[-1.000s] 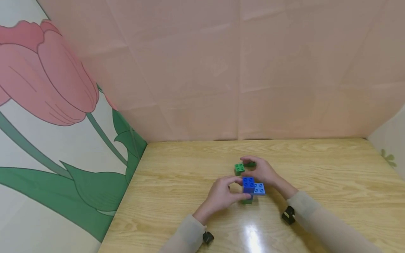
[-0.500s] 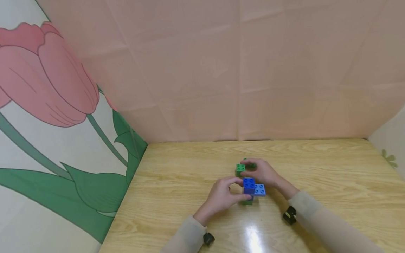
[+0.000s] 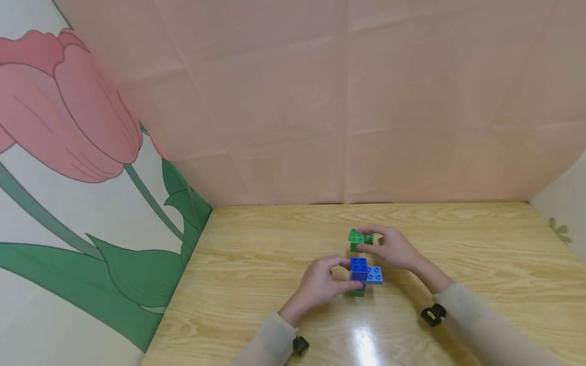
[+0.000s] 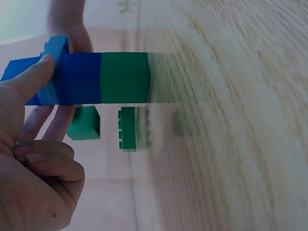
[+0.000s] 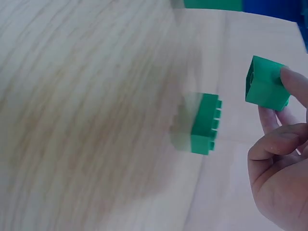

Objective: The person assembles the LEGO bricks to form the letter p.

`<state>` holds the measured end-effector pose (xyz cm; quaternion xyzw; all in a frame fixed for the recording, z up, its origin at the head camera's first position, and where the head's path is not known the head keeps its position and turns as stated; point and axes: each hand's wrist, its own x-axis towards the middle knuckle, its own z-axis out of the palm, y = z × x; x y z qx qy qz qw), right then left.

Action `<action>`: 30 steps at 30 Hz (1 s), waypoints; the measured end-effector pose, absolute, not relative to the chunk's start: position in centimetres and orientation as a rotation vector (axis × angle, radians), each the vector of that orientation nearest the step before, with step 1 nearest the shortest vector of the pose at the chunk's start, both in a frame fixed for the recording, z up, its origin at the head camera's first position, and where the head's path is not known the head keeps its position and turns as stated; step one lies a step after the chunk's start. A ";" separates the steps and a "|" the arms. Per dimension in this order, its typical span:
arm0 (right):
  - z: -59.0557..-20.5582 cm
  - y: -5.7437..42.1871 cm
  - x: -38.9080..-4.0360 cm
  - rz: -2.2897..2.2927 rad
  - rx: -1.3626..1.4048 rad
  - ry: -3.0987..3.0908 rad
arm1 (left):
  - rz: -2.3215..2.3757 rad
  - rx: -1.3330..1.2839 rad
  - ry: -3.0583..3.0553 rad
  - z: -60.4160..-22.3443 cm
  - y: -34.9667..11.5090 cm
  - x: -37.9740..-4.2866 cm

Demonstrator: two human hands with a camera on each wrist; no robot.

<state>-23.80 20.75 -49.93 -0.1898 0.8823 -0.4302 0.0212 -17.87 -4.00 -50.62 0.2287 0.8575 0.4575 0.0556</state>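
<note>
My left hand [image 3: 322, 282] pinches a tower of toy building bricks [image 3: 359, 269] between thumb and fingers. The tower has a green brick [image 4: 125, 77] at its foot, a blue brick [image 4: 79, 77] over that, a light blue plate [image 3: 375, 275] jutting out to the right, and a dark blue brick [image 3: 359, 264] on top. Just behind it, my right hand [image 3: 396, 249] pinches a small square green brick [image 5: 267, 84], raised off the table with its hollow underside partly showing. A longer, lower green brick [image 5: 206, 124] lies studs up on the table beyond.
The wooden table [image 3: 256, 244] carries all of this and shows a bright reflection near its front. A pink cloth [image 3: 284, 127] hangs along the back edge. At the left stands a panel with a tulip picture [image 3: 91, 112].
My right hand has shifted a little to the right with the small green brick, which now overlaps the longer one in the head view. The left hand and the tower have stayed put.
</note>
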 end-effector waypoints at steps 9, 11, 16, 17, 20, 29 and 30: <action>-48.2 22.0 -22.0 -1.343 -0.570 2.762 | 1.386 0.687 2.582 -50.5 -4.0 -17.7; -47.8 22.2 -21.6 -1.364 -0.560 2.754 | 1.388 0.688 2.580 -50.5 -4.0 -17.7; -47.0 22.7 -20.3 -1.394 -0.560 2.750 | 1.386 0.688 2.585 -50.5 -4.1 -17.7; -46.8 22.9 -20.1 -1.397 -0.555 2.754 | 1.383 0.690 2.586 -50.6 -4.1 -17.7; -46.5 23.3 -19.5 -1.390 -0.545 2.770 | 1.376 0.691 2.589 -50.6 -4.1 -17.8; -46.4 24.5 -17.9 -1.419 -0.614 2.771 | 1.375 0.685 2.582 -50.4 -4.1 -17.8; -46.4 24.6 -17.8 -1.418 -0.628 2.775 | 1.380 0.683 2.578 -50.4 -4.1 -17.8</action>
